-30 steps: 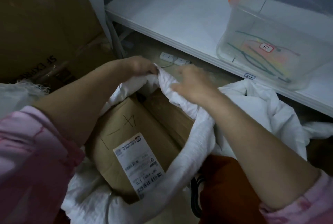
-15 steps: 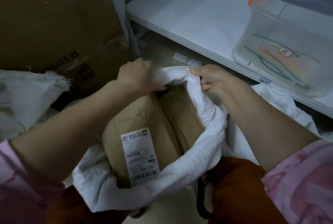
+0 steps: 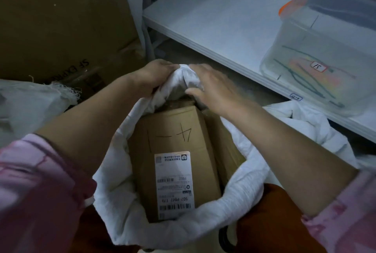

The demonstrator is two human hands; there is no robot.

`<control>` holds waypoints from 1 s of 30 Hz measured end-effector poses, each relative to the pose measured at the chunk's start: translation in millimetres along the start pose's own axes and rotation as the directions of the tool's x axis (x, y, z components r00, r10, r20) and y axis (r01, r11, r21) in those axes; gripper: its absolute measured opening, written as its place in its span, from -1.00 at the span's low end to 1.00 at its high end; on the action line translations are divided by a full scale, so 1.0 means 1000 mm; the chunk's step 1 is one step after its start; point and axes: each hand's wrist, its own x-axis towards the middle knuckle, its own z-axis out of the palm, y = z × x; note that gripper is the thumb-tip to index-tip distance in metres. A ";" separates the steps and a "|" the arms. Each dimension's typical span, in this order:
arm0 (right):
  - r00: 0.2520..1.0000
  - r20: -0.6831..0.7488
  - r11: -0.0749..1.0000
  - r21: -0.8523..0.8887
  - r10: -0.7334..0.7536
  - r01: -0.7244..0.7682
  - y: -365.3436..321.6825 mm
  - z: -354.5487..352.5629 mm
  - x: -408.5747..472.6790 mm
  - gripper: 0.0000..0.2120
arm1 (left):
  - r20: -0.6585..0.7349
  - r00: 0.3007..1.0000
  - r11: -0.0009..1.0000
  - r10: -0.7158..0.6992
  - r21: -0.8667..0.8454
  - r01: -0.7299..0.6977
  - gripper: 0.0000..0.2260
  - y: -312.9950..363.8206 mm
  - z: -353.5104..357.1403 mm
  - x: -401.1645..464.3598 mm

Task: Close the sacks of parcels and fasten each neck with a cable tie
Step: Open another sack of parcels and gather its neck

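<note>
A white woven sack (image 3: 114, 173) stands open in front of me, its mouth wide at the near side. Inside stand brown cardboard parcels (image 3: 173, 130), the front one with a white shipping label (image 3: 174, 183). At the far rim my left hand (image 3: 156, 75) grips a bunch of sack cloth. My right hand (image 3: 211, 88) lies over the gathered cloth beside it, fingers spread and thumb tucked under the fold. The two hands almost touch. Coloured cable ties (image 3: 305, 75) lie in a clear plastic tub (image 3: 325, 35) on the shelf at right.
A white metal shelf (image 3: 213, 20) runs across the back right. Large brown cartons (image 3: 61, 24) stand at the left. Another white sack (image 3: 30, 102) with a frayed edge lies at the left, and more white sacking (image 3: 305, 128) is heaped at the right.
Both hands have come together at the far rim, bunching the cloth that they held apart half a second ago. The view has moved closer over the sack.
</note>
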 end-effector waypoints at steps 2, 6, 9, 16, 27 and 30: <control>0.983 -0.179 0.989 -0.149 -0.043 0.016 0.004 0.018 0.004 -0.69 | 0.004 1.000 0.995 0.005 -0.102 -0.005 -0.80 -0.003 -0.003 -0.003; 0.994 0.014 0.966 0.232 0.111 -0.111 0.013 0.011 0.010 -0.80 | -0.035 0.999 0.987 0.006 0.159 0.000 -0.74 -0.004 -0.004 -0.006; 0.954 0.258 0.894 0.374 0.154 -0.245 0.020 -0.005 0.016 -0.69 | -0.165 0.951 0.766 0.263 0.635 -0.102 -0.60 -0.006 0.000 -0.015; 0.841 0.475 0.681 0.528 0.258 -0.507 0.044 -0.002 0.028 -0.78 | -0.127 0.871 0.378 0.474 0.923 -0.071 -0.72 -0.044 0.008 -0.049; 0.984 0.179 0.998 0.070 -0.018 0.006 -0.007 -0.011 0.019 -0.62 | -0.044 0.978 0.959 -0.205 -0.209 0.192 -0.67 -0.043 -0.018 -0.016; 0.984 0.172 0.997 0.072 -0.045 0.033 -0.015 0.003 0.016 -0.68 | 0.039 0.976 0.891 -0.215 -0.401 0.212 -0.75 -0.048 -0.018 -0.012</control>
